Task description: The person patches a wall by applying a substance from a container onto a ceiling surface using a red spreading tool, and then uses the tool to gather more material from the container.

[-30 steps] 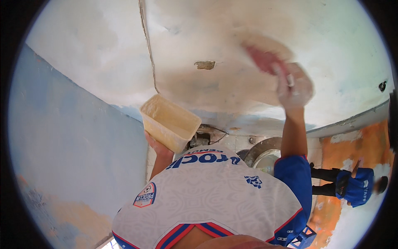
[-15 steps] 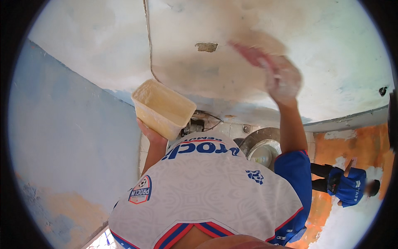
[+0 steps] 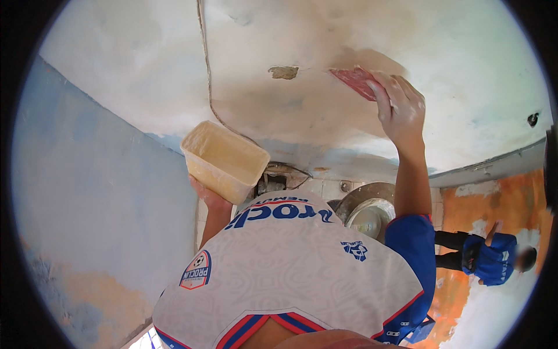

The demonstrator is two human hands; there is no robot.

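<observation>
My left hand grips a cream rectangular plastic tub from below, at my front left; its inside is coated with pale residue. My right hand is closed around a red flat spreading tool, held against the white, patchy plastered surface in front of me, with a shadow beside it. A chipped hole lies just left of the tool. A loose cable runs along the surface farther left. White powder coats my right fingers.
Round containers and a cluttered opening lie beyond my torso, by white tiles. A pale blue wall is at left. At far right, a person in blue is beside an orange-patched wall. A dark fitting sits at upper right.
My right hand has swept left across the surface with the red tool, blurred earlier and sharper now. The tub in my left hand sits a little farther left in view.
</observation>
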